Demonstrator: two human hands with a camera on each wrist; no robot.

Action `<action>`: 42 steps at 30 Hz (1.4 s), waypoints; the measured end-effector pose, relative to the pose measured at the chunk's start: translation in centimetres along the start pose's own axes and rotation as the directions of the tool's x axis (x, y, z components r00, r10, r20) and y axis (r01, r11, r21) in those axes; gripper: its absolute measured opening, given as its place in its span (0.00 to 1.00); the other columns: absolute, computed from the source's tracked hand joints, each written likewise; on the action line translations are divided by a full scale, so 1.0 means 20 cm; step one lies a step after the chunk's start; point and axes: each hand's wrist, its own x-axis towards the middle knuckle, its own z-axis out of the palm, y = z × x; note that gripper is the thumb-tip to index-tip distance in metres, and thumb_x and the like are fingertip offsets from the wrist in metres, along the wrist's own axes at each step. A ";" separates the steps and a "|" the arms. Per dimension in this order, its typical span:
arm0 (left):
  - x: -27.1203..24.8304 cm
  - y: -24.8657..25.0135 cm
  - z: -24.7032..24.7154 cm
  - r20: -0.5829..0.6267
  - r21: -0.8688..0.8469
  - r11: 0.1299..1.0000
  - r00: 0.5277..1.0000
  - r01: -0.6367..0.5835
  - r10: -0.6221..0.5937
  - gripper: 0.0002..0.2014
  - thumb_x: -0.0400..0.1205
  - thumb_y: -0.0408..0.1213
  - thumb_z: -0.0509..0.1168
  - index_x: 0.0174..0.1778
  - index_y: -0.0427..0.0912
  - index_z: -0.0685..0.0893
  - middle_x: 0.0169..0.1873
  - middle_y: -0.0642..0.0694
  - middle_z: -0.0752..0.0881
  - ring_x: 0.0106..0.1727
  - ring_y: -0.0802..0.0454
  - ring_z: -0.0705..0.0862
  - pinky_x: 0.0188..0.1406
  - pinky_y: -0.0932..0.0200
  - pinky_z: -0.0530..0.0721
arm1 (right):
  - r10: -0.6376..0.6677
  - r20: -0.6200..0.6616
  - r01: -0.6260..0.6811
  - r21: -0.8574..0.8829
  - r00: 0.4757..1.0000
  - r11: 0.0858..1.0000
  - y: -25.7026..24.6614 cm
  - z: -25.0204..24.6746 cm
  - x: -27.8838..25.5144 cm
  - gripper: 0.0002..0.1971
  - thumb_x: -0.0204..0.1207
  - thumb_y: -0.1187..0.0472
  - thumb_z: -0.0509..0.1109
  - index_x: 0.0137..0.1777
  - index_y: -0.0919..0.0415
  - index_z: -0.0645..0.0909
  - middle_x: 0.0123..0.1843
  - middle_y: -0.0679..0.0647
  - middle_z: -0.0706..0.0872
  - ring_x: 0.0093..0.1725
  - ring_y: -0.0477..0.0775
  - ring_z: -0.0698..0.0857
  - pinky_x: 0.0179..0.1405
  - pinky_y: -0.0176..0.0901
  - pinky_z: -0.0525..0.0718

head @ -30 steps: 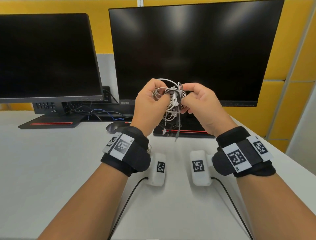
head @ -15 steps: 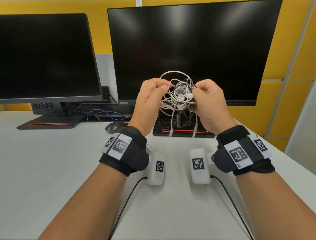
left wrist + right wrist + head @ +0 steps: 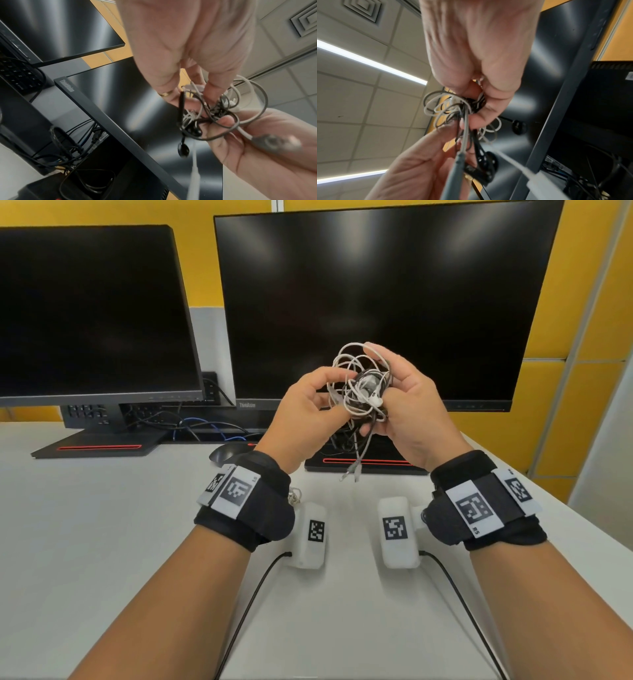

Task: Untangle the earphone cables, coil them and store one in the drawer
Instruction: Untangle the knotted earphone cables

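The tangled earphone cables (image 3: 359, 392) were held above the table (image 3: 102, 542), pinched by the left hand (image 3: 301, 419) and clamped in the right hand (image 3: 407, 412) grip.

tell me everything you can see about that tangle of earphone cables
The tangle of earphone cables is a loose knot of thin white and black rubbery-looking cords, held in the air above the white desk in front of the larger monitor. Both hands grip it: the left hand pinches its left side, the right hand curls round its right. White loops arch above the fingers, a white earbud sits amid the knot, a black earbud dangles, and plug ends hang below.
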 end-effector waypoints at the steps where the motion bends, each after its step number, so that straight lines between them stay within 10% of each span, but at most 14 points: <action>1: 0.00 0.00 0.00 -0.038 -0.001 1.000 0.999 -0.007 0.007 0.10 0.80 0.30 0.71 0.55 0.42 0.82 0.50 0.42 0.89 0.49 0.49 0.90 0.51 0.54 0.89 | -0.008 -0.014 0.007 -0.026 1.000 1.000 0.00 0.00 0.00 0.23 0.83 0.75 0.59 0.64 0.46 0.79 0.56 0.53 0.89 0.45 0.52 0.90 0.30 0.43 0.85; 5: 0.02 -0.01 -0.04 -0.245 -0.019 1.000 0.969 -0.004 -0.001 0.09 0.85 0.36 0.64 0.39 0.40 0.78 0.34 0.45 0.84 0.36 0.56 0.85 0.40 0.64 0.85 | -0.039 -0.185 0.027 -0.067 0.982 0.997 0.00 -0.03 0.02 0.06 0.86 0.68 0.62 0.51 0.59 0.80 0.33 0.51 0.87 0.29 0.47 0.85 0.24 0.39 0.83; 11: 0.05 0.00 -0.05 -0.226 -0.351 0.930 0.954 0.109 -0.197 0.13 0.85 0.25 0.57 0.35 0.38 0.77 0.31 0.50 0.86 0.36 0.52 0.87 0.37 0.61 0.88 | -0.027 -0.352 0.022 -0.016 0.936 1.000 0.02 -0.05 0.06 0.08 0.85 0.70 0.59 0.49 0.60 0.77 0.38 0.57 0.86 0.27 0.47 0.85 0.22 0.37 0.81; 18: 0.02 0.05 -0.02 -0.105 -0.430 0.889 0.970 0.156 -0.221 0.10 0.89 0.42 0.49 0.58 0.47 0.74 0.35 0.46 0.87 0.40 0.48 0.86 0.49 0.46 0.86 | -0.001 -0.241 0.023 0.090 0.970 0.996 0.02 -0.02 0.04 0.05 0.80 0.68 0.70 0.54 0.64 0.79 0.47 0.60 0.91 0.45 0.57 0.92 0.39 0.47 0.90; 24: 0.02 0.00 -0.02 -0.167 -0.217 0.951 0.952 0.219 -0.258 0.17 0.86 0.31 0.58 0.70 0.48 0.69 0.39 0.47 0.88 0.38 0.54 0.88 0.36 0.61 0.87 | -0.050 -0.175 0.040 -0.059 0.983 0.997 0.04 -0.02 0.03 0.08 0.82 0.73 0.64 0.49 0.60 0.78 0.49 0.62 0.90 0.47 0.58 0.91 0.34 0.39 0.87; 28: 0.00 0.01 0.00 0.029 -0.045 0.989 0.990 0.143 -0.142 0.14 0.83 0.32 0.68 0.64 0.44 0.80 0.56 0.43 0.86 0.56 0.43 0.87 0.53 0.51 0.89 | -0.069 -0.121 0.058 -0.095 0.990 0.994 0.04 0.00 0.02 0.09 0.83 0.73 0.63 0.49 0.58 0.79 0.48 0.60 0.90 0.47 0.58 0.92 0.39 0.48 0.90; 34: 0.00 0.01 0.01 -0.093 -0.051 0.988 0.984 0.147 -0.151 0.04 0.81 0.31 0.69 0.41 0.39 0.85 0.32 0.47 0.88 0.36 0.56 0.86 0.39 0.60 0.87 | -0.062 -0.084 0.053 -0.115 0.995 0.992 0.04 -0.02 0.03 0.07 0.85 0.66 0.63 0.53 0.54 0.82 0.48 0.55 0.91 0.47 0.54 0.89 0.39 0.44 0.86; 39: 0.03 -0.02 0.00 -0.222 -0.055 0.982 0.957 0.178 -0.186 0.10 0.84 0.36 0.65 0.50 0.31 0.81 0.46 0.29 0.86 0.43 0.38 0.86 0.46 0.37 0.89 | 0.025 0.011 -0.025 -0.060 1.000 0.998 0.05 -0.01 0.03 0.09 0.87 0.64 0.61 0.57 0.57 0.83 0.51 0.63 0.88 0.50 0.63 0.84 0.55 0.57 0.84; 42: 0.02 -0.02 0.02 -0.236 -0.091 0.981 0.954 0.171 -0.188 0.08 0.86 0.37 0.62 0.54 0.36 0.78 0.47 0.34 0.86 0.39 0.47 0.87 0.32 0.56 0.87 | 0.067 0.097 -0.065 -0.027 0.993 0.998 0.06 -0.01 0.02 0.10 0.86 0.65 0.63 0.64 0.61 0.81 0.52 0.67 0.82 0.49 0.63 0.76 0.54 0.59 0.77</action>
